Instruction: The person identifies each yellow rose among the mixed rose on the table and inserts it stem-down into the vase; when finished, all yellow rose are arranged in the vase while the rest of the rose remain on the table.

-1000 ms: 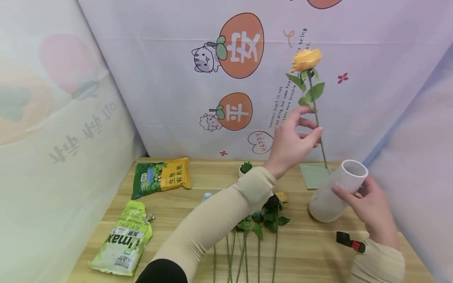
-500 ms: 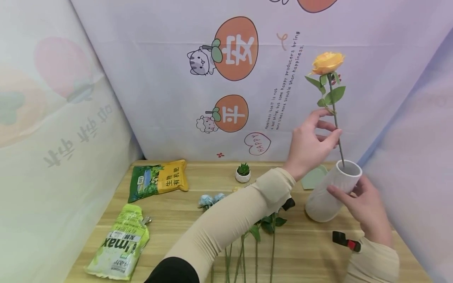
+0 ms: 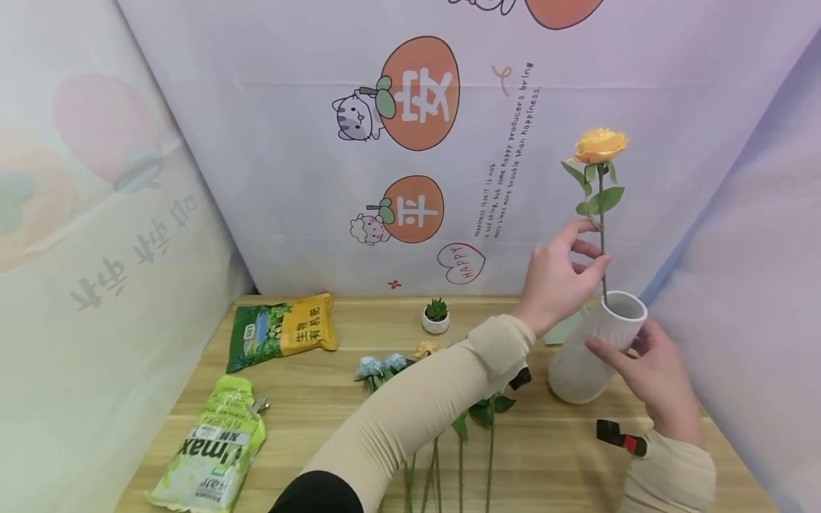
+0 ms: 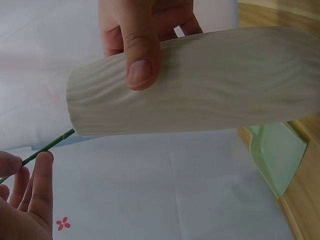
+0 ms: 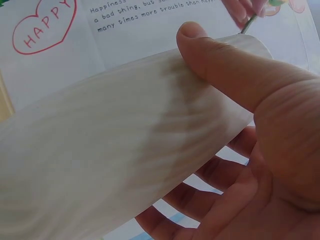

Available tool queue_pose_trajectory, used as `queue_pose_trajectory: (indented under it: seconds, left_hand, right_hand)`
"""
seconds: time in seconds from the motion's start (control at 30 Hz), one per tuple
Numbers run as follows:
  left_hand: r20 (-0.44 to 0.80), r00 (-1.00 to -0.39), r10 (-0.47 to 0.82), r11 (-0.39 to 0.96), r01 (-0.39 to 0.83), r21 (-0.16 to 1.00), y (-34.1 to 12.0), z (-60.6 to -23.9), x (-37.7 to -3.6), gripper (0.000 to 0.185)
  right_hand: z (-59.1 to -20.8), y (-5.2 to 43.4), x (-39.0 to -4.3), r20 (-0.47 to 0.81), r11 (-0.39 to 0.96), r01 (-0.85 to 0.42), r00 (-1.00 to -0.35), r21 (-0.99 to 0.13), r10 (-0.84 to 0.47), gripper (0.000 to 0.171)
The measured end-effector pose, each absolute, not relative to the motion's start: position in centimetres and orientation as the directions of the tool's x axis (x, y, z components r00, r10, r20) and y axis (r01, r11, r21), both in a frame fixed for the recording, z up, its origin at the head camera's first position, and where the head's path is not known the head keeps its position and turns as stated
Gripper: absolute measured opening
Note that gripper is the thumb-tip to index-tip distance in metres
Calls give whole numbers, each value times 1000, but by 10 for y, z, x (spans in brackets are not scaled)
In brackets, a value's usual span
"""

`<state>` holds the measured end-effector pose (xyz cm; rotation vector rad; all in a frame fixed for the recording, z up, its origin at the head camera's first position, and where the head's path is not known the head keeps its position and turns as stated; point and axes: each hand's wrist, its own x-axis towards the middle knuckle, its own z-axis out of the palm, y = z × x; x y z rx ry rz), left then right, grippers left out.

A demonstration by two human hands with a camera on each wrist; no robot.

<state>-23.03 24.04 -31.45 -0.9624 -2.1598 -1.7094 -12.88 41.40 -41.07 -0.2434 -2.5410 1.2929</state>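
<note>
In the head view my left hand (image 3: 561,274) pinches the green stem of a yellow rose (image 3: 599,146) between thumb and fingers. The bloom points up, and the lower stem runs down inside the mouth of a white vase (image 3: 580,363), where its end is hidden. My right hand (image 3: 661,377) grips the vase near its top, thumb across the front and fingers round the far side. The vase leans to the right, its base low at the table. The right wrist view shows the thumb (image 5: 220,65) lying along the ribbed vase wall.
Several flowers lie under my left forearm, among them blue roses (image 3: 378,366). A small potted succulent (image 3: 436,315) stands at the back. A yellow-green bag (image 3: 282,331) and a lime bag (image 3: 208,449) lie at left; a pale green tray (image 4: 280,155) is behind the vase.
My left hand has carried the rose rightward and then down, so its stem has gone from beside the vase into its mouth. My right hand still grips the tilted vase.
</note>
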Motion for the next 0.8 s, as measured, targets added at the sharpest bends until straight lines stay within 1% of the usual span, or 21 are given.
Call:
queue_pose_trajectory:
  seconds: [0.47, 0.63, 0.8]
  left_hand:
    - [491, -749, 445, 157, 606, 780, 252, -342, -230, 42]
    - [489, -747, 449, 140, 600, 788, 254, -348, -230, 40]
    - [462, -763, 452, 97, 557, 825, 255, -355, -229, 34]
  right_hand:
    - [-412, 414, -127, 231, 576, -46, -940, -816, 252, 78]
    - [-412, 414, -127, 241, 578, -55, -937, -814, 251, 78]
    - [-413, 415, -127, 235, 579, -50, -939, -814, 250, 78]
